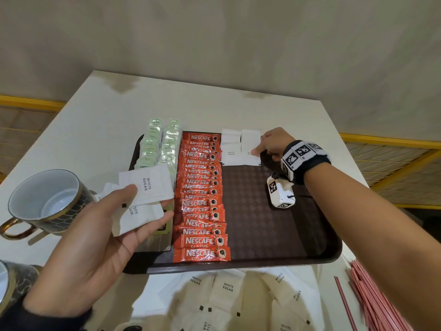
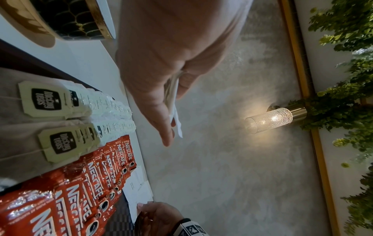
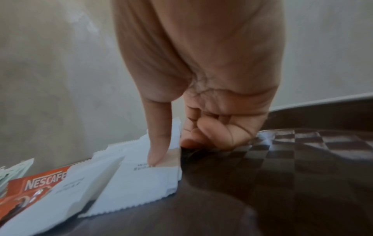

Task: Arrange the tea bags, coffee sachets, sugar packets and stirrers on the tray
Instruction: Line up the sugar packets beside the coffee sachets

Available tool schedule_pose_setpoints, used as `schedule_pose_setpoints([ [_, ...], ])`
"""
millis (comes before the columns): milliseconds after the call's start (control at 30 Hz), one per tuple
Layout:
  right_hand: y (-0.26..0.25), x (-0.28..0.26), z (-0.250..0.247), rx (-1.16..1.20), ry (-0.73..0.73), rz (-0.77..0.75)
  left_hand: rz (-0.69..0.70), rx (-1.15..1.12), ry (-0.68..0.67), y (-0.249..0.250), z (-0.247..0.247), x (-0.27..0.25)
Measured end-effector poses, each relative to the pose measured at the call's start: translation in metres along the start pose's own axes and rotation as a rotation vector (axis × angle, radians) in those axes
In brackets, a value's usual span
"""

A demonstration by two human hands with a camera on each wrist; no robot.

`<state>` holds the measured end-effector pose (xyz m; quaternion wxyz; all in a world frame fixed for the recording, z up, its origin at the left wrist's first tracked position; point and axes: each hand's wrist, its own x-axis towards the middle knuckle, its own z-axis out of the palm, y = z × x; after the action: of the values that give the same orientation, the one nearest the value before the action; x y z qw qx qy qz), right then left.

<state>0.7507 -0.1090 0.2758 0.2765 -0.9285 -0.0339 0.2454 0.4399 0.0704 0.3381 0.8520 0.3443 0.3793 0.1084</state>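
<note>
A dark brown tray [image 1: 262,223] holds two columns of green tea bags [image 1: 157,144] at its left and a column of red Nescafe sachets [image 1: 200,199] beside them. White sugar packets [image 1: 230,149] lie at its far end. My right hand [image 1: 261,151] is on the rightmost sugar packet [image 1: 250,145]: in the right wrist view the thumb [image 3: 157,143] presses its top and curled fingers touch its right edge. My left hand [image 1: 149,203], palm up over the tray's left side, holds several sugar packets [image 1: 148,185] under its thumb. Red stirrers [image 1: 372,302] lie on the table at the near right.
More loose sugar packets [image 1: 226,287] are heaped on the white table in front of the tray. A dark, gold-rimmed cup [image 1: 45,201] stands left of the tray, with another cup [image 1: 7,283] at the near left edge. The tray's right half is bare.
</note>
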Motion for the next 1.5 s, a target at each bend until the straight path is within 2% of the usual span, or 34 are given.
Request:
schedule_pose_setpoints([
  [467,-0.005,-0.001,-0.008,-0.063,0.001,-0.006,-0.015,-0.013,0.003,-0.002,-0.002,-0.001],
  [667,-0.001,0.001,-0.010,-0.067,-0.036,-0.012,-0.016,-0.011,0.013,-0.003,-0.002,-0.002],
  [900,-0.004,0.003,-0.019,-0.202,-0.111,-0.015,-0.012,0.015,0.012,-0.004,-0.002,-0.001],
  [1200,-0.017,0.008,-0.016,-0.443,-0.033,-0.017,-0.012,0.036,-0.008,-0.009,0.000,0.002],
  [1267,-0.020,0.006,-0.022,-0.484,0.028,-0.027,-0.013,0.037,-0.014,-0.010,-0.001,0.003],
  [1333,-0.027,-0.001,-0.029,-0.487,0.144,-0.098,-0.013,0.033,-0.011,-0.010,-0.002,0.003],
  [1400,-0.035,-0.008,-0.026,-0.461,0.218,-0.256,-0.011,0.033,-0.011,-0.011,-0.002,0.003],
  [1500,-0.052,-0.015,-0.003,-0.494,0.084,-0.491,-0.011,0.028,-0.015,-0.011,-0.001,0.002],
])
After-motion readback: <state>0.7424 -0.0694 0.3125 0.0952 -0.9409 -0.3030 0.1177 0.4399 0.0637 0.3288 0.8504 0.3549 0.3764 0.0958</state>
